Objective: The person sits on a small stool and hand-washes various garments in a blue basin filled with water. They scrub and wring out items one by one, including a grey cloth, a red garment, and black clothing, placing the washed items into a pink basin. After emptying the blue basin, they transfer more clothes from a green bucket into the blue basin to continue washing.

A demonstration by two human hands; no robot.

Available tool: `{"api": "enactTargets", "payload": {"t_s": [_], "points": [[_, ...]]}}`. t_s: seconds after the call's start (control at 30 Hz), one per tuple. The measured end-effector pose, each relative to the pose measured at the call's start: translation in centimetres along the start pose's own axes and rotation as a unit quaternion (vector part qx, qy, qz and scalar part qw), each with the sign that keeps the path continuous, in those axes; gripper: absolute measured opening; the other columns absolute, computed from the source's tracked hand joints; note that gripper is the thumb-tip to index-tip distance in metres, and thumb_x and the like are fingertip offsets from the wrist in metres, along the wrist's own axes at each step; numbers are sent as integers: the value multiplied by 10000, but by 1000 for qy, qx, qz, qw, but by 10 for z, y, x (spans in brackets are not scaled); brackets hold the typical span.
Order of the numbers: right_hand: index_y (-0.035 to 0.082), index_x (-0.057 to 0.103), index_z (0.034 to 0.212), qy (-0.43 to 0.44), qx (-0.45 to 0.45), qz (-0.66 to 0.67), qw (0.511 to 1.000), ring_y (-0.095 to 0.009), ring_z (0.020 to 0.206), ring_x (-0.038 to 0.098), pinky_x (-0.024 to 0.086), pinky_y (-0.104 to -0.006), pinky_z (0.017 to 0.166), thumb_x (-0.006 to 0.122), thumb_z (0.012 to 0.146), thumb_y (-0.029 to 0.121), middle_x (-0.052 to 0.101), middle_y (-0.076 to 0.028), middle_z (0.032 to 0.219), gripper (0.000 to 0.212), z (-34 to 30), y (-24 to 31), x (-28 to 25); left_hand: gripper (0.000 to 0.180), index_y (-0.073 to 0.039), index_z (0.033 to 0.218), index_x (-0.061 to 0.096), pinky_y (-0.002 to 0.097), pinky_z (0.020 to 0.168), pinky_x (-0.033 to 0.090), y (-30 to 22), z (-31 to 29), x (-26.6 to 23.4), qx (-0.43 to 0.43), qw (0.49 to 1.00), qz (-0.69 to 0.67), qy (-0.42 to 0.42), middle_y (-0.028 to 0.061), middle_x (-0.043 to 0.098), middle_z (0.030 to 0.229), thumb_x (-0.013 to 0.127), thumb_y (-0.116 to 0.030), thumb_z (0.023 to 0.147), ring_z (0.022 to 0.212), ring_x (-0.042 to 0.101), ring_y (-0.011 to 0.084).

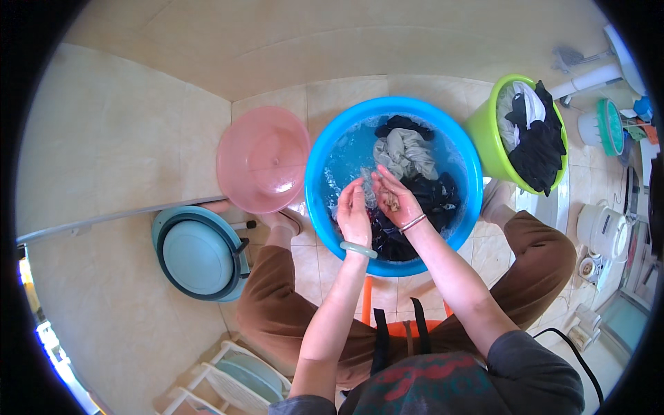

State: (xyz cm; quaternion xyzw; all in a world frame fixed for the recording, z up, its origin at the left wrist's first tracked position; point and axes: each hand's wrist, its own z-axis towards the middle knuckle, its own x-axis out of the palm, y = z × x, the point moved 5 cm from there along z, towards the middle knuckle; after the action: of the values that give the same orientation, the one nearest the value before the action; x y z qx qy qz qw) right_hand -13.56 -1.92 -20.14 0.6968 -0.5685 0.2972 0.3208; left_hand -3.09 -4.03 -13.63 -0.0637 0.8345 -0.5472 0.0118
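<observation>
Clothes (407, 153) lie in the water of the big blue tub (317, 142), right at the centre of the frame: a pale grey bundle high up, dark pieces around and below it, suds along the side. And here come the hands, poised over the tub! The right hand (399, 202) is cupped, palm up, fingers loosely apart, a small brownish crumpled thing (391, 201) resting in the hollow; that upturned palm probably keeps it from slipping off. The left hand (353, 211) stands just beside it, fingers together and bent; whether they grip anything, I cannot tell. Working above the tub looks sensible, since drips would fall straight back in.

The tub sits between the person's spread legs, presumably for easy reach from the orange seat (413, 326) at lower centre. Near it on the left, a pink basin (257, 160); at upper right, a lime-green bucket (487, 128) heaped with black and white clothing, likely parked there to be close by.

Now the setting: pale floor tiles (346, 90), glossy beige walls (138, 131) curving with the lens. Teal basins (198, 257) lean at the left, a white rack (220, 379) stands at lower left, and a white appliance (603, 229) sits far right.
</observation>
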Motion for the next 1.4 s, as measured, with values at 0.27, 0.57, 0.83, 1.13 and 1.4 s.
{"api": "enactTargets", "payload": {"t_s": [0.27, 0.57, 0.83, 1.13, 1.4], "points": [[126, 500, 884, 16, 49, -56, 997, -66, 467, 312, 211, -209, 355, 504, 934, 408, 333, 54, 614, 287, -10, 3, 12, 198, -125, 1069, 640, 189, 672, 406, 22, -17, -3, -85, 995, -34, 28, -27, 626, 973, 534, -233, 942, 808, 529, 50], [191, 328, 580, -33, 24, -84, 996, -106, 406, 270, 171, -253, 355, 467, 925, 366, 285, 44, 527, 411, -33, -1, 33, 206, -91, 1069, 625, 202, 658, 435, 26, -21, -4, -72, 995, -65, 24, -9, 614, 965, 505, -214, 955, 778, 538, 67], [187, 315, 568, -25, 10, -105, 994, -101, 388, 236, 135, -260, 362, 450, 909, 318, 273, 41, 506, 389, -38, -5, 41, 200, -79, 1075, 614, 204, 617, 441, 33, -18, -8, -64, 993, -98, 24, -3, 599, 938, 493, -187, 958, 750, 534, 70], [192, 302, 554, -60, 18, -130, 990, -114, 356, 256, 150, -255, 333, 468, 886, 312, 284, 41, 483, 390, -37, -12, 29, 212, -34, 1081, 607, 213, 701, 454, 33, -19, -7, -35, 993, -103, 38, 39, 618, 978, 483, -158, 962, 814, 547, 88], [193, 318, 561, -83, 19, -124, 989, -110, 351, 255, 172, -258, 324, 457, 890, 300, 284, 42, 477, 373, -35, -15, 11, 217, -56, 1082, 613, 234, 748, 449, 39, -19, -11, -53, 994, -95, 23, 35, 623, 1020, 510, -195, 952, 855, 552, 102]]}}
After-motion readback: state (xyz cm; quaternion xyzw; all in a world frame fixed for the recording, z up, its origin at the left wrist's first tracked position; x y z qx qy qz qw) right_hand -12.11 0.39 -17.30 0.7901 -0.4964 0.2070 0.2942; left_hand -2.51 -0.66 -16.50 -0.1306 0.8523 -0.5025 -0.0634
